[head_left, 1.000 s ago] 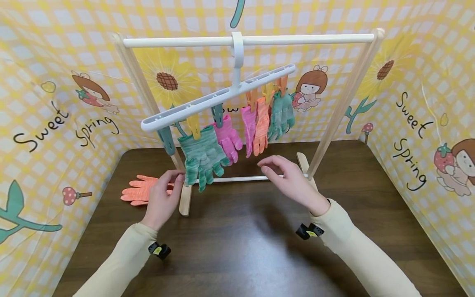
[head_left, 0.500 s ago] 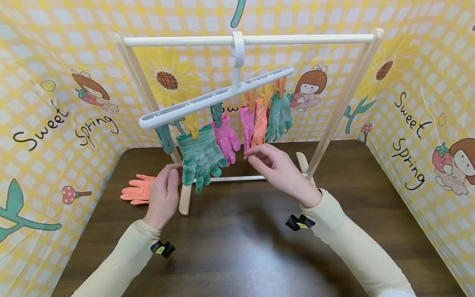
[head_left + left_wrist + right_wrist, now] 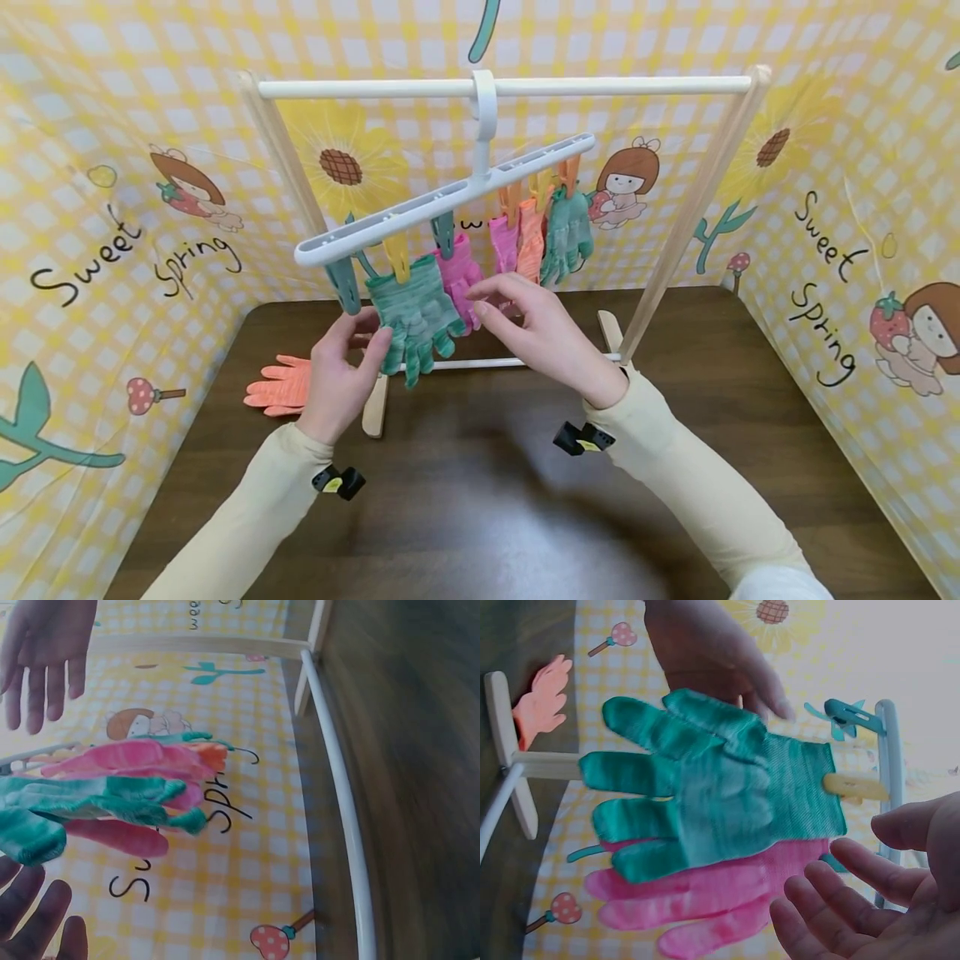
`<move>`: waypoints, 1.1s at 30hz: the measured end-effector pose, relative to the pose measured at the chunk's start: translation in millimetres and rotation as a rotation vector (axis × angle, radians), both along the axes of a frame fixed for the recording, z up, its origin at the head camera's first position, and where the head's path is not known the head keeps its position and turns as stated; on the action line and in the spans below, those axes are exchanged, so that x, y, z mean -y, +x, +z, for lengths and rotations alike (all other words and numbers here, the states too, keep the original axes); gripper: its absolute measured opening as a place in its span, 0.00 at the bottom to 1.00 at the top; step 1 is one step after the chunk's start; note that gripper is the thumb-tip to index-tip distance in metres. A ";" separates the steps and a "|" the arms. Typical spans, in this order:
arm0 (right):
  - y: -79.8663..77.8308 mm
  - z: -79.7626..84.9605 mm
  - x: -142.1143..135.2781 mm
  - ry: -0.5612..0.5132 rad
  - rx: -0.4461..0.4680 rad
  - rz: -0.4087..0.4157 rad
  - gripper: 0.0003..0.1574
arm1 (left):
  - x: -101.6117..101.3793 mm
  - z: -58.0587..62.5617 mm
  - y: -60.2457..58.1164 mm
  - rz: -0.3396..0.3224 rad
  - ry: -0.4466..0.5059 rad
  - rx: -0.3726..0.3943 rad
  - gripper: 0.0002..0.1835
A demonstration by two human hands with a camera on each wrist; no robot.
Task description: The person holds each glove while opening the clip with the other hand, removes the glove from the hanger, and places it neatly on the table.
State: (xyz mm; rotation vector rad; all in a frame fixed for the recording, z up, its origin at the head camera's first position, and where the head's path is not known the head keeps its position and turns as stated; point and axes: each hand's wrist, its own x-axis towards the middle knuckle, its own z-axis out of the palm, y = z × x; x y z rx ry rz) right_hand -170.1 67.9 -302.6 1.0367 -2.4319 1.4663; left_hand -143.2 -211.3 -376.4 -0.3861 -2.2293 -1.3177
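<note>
A white clip hanger (image 3: 431, 206) hangs askew with gloves clipped along it. At its near end, a yellow peg (image 3: 397, 258) holds a green glove (image 3: 411, 304), fingers down. Behind this a teal peg (image 3: 443, 235) holds a pink glove (image 3: 454, 271). My left hand (image 3: 341, 379) is at the green glove's left edge, thumb beside it and fingers partly hidden behind. Thumb and fingers apart, my right hand (image 3: 543, 333) overlaps the pink glove's right edge. In the right wrist view, the right hand (image 3: 877, 900) shows loosely bent fingers and an empty palm.
A bare teal peg (image 3: 342, 286) hangs at the hanger's near end. Farther back hang pink, orange (image 3: 530, 242) and green (image 3: 567, 237) gloves. An orange glove (image 3: 277, 387) lies on the table, left of the wooden rack (image 3: 697, 204). The rack's white lower bar (image 3: 480, 363) crosses low behind the gloves.
My right hand has moved left and up, past the back gloves to the front pair. The left hand has risen and shifted right, from above the orange glove to the green glove's edge.
</note>
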 end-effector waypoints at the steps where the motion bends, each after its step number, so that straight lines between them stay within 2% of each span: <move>1: 0.2 2.1 1.7 -0.004 -0.010 0.004 0.15 | -1.6 1.4 -0.5 -0.005 0.012 0.011 0.15; 9: -1.2 18.1 16.1 -0.053 -0.062 0.049 0.15 | -10.3 7.5 -3.4 -0.036 0.087 0.090 0.15; 19: -4.8 34.3 37.8 -0.133 -0.105 0.059 0.17 | -16.1 15.0 -6.2 -0.142 0.217 0.086 0.12; 26: -5.8 41.1 47.0 -0.117 -0.167 0.024 0.21 | -18.7 19.4 -6.7 -0.136 0.201 0.091 0.06; 33: -7.5 43.4 49.8 -0.102 -0.140 -0.003 0.22 | -20.5 21.7 -8.2 -0.144 0.212 0.086 0.09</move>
